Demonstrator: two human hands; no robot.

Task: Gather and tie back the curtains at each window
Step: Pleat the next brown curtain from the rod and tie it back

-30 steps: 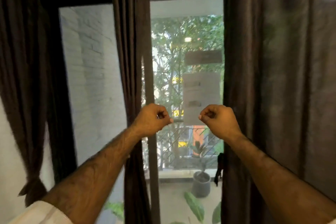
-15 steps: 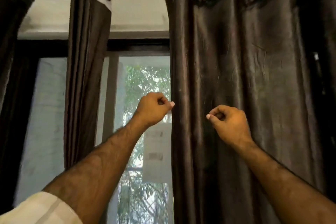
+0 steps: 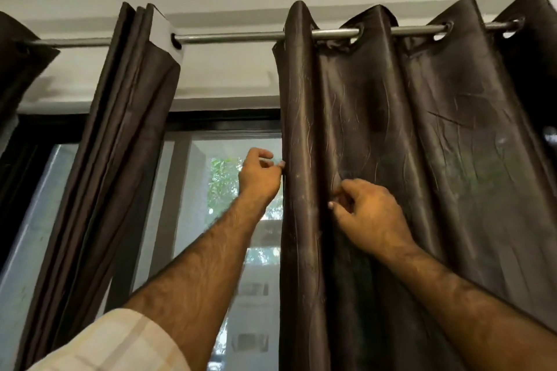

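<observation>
Left hand [image 3: 261,178] pinches right curtain [image 3: 422,159] edge; right hand [image 3: 369,214], at 4 o'clock, grasps its fold.

Right curtain: a dark brown, glossy, creased fabric panel [image 3: 422,159] hung spread out by metal eyelets on a silver rod [image 3: 229,37], its folds falling loose, its left edge beside the uncovered glass.
Middle curtain: a dark brown panel of the same fabric [image 3: 120,129] hung bunched into tight pleats left of the glass, pale lining showing at its top.
Far-left curtain: another dark brown panel [image 3: 15,60], only partly visible at the frame edge.
</observation>
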